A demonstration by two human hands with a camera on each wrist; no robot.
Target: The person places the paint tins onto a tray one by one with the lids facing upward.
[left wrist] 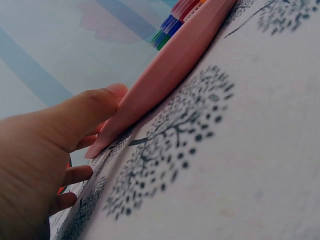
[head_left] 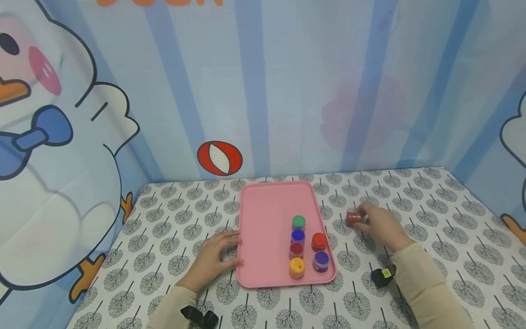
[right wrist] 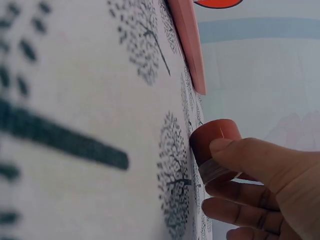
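My right hand (head_left: 381, 226) is to the right of the pink tray, thumb and fingertips pinching a small reddish-brown paint jar (head_left: 352, 218). In the right wrist view the paint jar (right wrist: 216, 145) lies tipped on its side close against the tablecloth, the thumb across it. At the left edge of the pink tray (head_left: 263, 205), my left hand (head_left: 213, 258) rests with fingers and thumb spread apart, their tips on the rim. Seen from the left wrist, the thumb touches the rim of the tray (left wrist: 155, 82).
Inside the tray's right half stand several paint jars: green (head_left: 298, 223), blue (head_left: 297, 236), dark red (head_left: 296, 250), yellow-orange (head_left: 297, 267), red (head_left: 318, 241) and purple (head_left: 321, 261). A tree-patterned cloth (head_left: 172, 246) covers the table, and a printed curtain (head_left: 287, 91) hangs behind it.
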